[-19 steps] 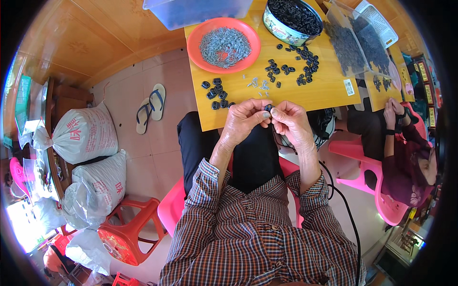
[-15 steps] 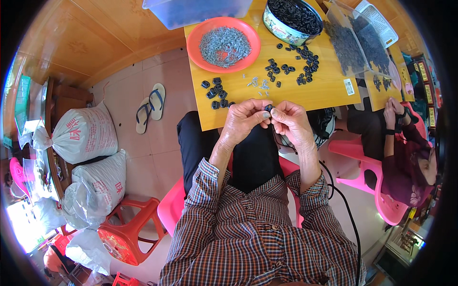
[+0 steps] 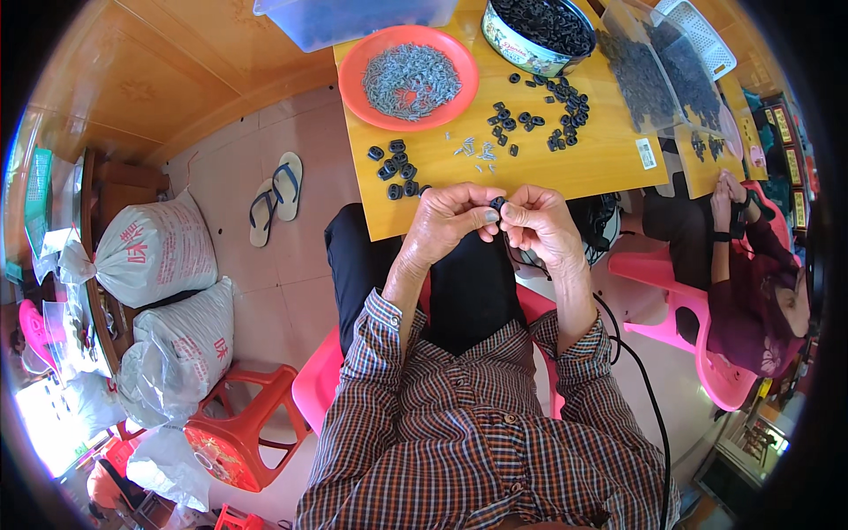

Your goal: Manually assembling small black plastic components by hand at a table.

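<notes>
Over my lap, just off the table's near edge, both hands meet at one small black plastic part [image 3: 496, 204]. The thumb and fingers of my left hand [image 3: 452, 221] pinch it from the left. My right hand [image 3: 541, 223] grips it from the right, fingertips covering much of it. Beyond my left hand lies a cluster of black oval parts [image 3: 396, 166]. A few loose screws [image 3: 486, 148] are scattered nearby, and more black parts [image 3: 570, 110] spread to the right. An orange plate [image 3: 352, 88] at the back left holds a heap of small silvery screws [image 3: 411, 79].
A round tub [image 3: 521, 55] full of black pieces stands at the back of the yellow table [image 3: 609, 163], with a blue-tinted bin [image 3: 353, 22] left of it. Clear trays [image 3: 638, 79] hold dark parts. Another person [image 3: 751, 238] sits at right. White sacks [image 3: 163, 243] and sandals [image 3: 274, 199] lie left.
The view has shifted slightly, so the table's things sit a little further left and up. Both hands keep their pinch on the black part, with only slight finger movement.
</notes>
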{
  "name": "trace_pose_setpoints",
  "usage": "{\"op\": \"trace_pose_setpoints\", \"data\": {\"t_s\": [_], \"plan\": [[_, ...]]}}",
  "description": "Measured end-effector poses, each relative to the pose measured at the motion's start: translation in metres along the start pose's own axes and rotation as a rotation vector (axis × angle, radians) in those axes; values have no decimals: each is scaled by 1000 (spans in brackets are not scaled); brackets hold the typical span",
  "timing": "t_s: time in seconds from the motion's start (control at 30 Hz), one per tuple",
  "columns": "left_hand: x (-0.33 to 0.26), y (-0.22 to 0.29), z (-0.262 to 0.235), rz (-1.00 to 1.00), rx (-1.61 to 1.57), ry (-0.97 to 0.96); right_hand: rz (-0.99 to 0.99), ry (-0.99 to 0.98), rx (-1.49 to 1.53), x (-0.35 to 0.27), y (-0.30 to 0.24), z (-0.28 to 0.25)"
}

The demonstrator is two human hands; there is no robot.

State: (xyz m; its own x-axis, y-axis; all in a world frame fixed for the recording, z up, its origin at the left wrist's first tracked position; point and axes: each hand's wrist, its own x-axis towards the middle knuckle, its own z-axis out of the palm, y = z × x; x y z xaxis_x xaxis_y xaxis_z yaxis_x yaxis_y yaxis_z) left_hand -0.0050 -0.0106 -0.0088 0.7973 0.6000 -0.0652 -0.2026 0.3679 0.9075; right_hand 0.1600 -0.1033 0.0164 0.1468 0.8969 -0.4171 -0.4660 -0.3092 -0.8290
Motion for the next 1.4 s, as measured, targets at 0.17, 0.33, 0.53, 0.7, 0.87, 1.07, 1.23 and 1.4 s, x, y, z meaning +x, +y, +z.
{"op": "trace_pose_setpoints", "data": {"t_s": [0.17, 0.33, 0.53, 0.7, 0.87, 1.07, 1.23, 1.4], "plan": [[1, 0, 1, -3, 8, -1, 1, 20, 42, -1, 1, 2], [1, -1, 4, 16, 18, -2, 1, 36, 21, 1, 2, 2], [-1, -6, 2, 27, -49, 3, -14, 13, 24, 0, 0, 3], [0, -9, 6, 89, -136, 29, -59, 34, 38, -4, -2, 6], [-3, -13, 4, 160, -186, 104, -151, 26, -45, -8, -6, 20], [-20, -10, 4, 146, -206, 106, -236, 58, -202, -18, -1, 35], [-34, -1, 0, 180, -228, 120, -263, 156, -448, -30, -4, 62], [-44, 6, -5, 193, -231, 103, -282, 129, -507, -37, -8, 77]]}}
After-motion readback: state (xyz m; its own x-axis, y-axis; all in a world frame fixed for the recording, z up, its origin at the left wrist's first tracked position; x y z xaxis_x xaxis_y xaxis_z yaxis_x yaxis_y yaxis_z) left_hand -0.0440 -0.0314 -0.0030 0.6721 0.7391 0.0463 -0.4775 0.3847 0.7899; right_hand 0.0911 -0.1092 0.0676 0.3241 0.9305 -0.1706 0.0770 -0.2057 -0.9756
